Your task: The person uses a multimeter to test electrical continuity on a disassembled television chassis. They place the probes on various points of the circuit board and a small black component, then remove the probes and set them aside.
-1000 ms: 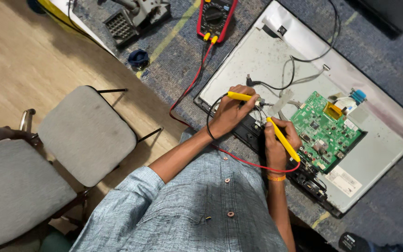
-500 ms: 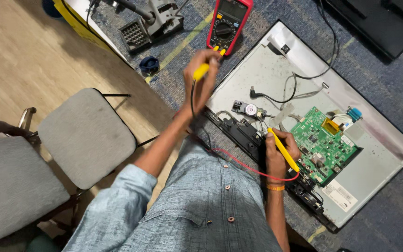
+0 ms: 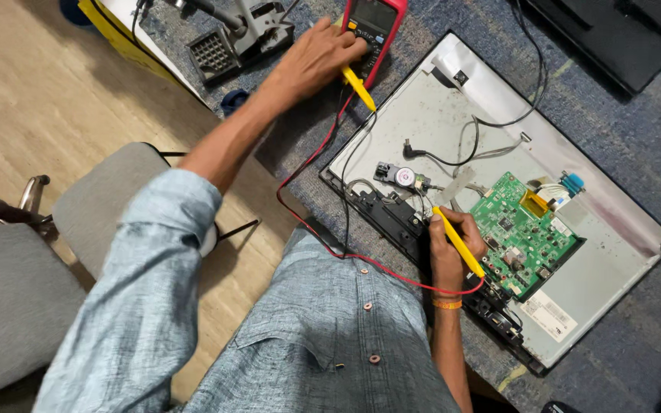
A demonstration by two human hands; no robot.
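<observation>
Left hand (image 3: 311, 61) now partly covering multimeter (image 3: 376, 27)

The handheld plastic multimeter (image 3: 374, 30) has a red case with a dark face, and the two slim plastic test probes (image 3: 459, 243) are yellow, with one red lead wire (image 3: 392, 271) and one black lead wire (image 3: 346, 191). The rectangular circuit board (image 3: 525, 233) is green on a pale grey metal back panel (image 3: 422, 115). The person's buttoned cotton shirt (image 3: 323, 336) is light blue, the wooden floor (image 3: 32, 99) is light brown, and the woven carpet (image 3: 636, 138) is dark blue-grey.
</observation>
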